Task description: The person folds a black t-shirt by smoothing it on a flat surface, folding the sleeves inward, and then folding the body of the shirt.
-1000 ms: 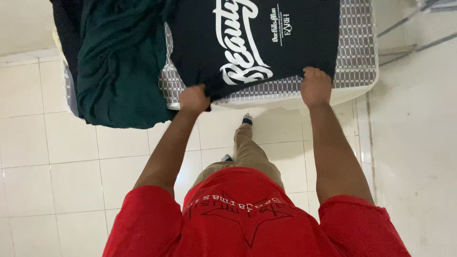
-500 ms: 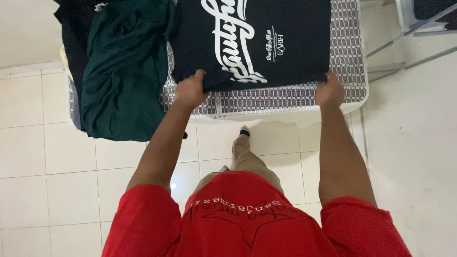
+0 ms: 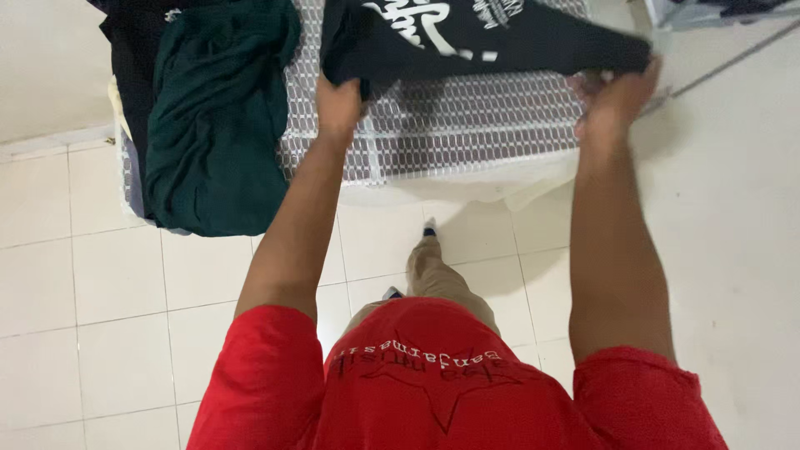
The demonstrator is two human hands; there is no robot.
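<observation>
Head view — looking straight down past a red shirt with a dark star outline and mirrored lettering on the chest, khaki trousers below it, pale floor tiles all around

Left hand closed in a fist on the near left corner of the black T-shirt; right hand likewise clenched on the near right corner, somewhat blurred, fingers curled tight around bunched cloth

Black T-shirt stretched between both hands, lifted clear of the mattress along its near edge, long axis running left to right across the picture, body of the garment lying beyond the hands toward the top edge. Both hands about equally near, one at each end; right arm reaching slightly further out to the side

White print on the shirt front: large flowing script toward the left part of the cloth, a small block of fine white text to its right, both folded and partly hidden by the sag

Mattress covered in a grey-and-white lattice pattern, bare between the two hands. Dark green garment heaped on its left end, draping over the near edge toward the floor, well apart from the left hand — another black cloth further left behind it

Top right corner: part of a pale frame, too cropped to tell what
</observation>
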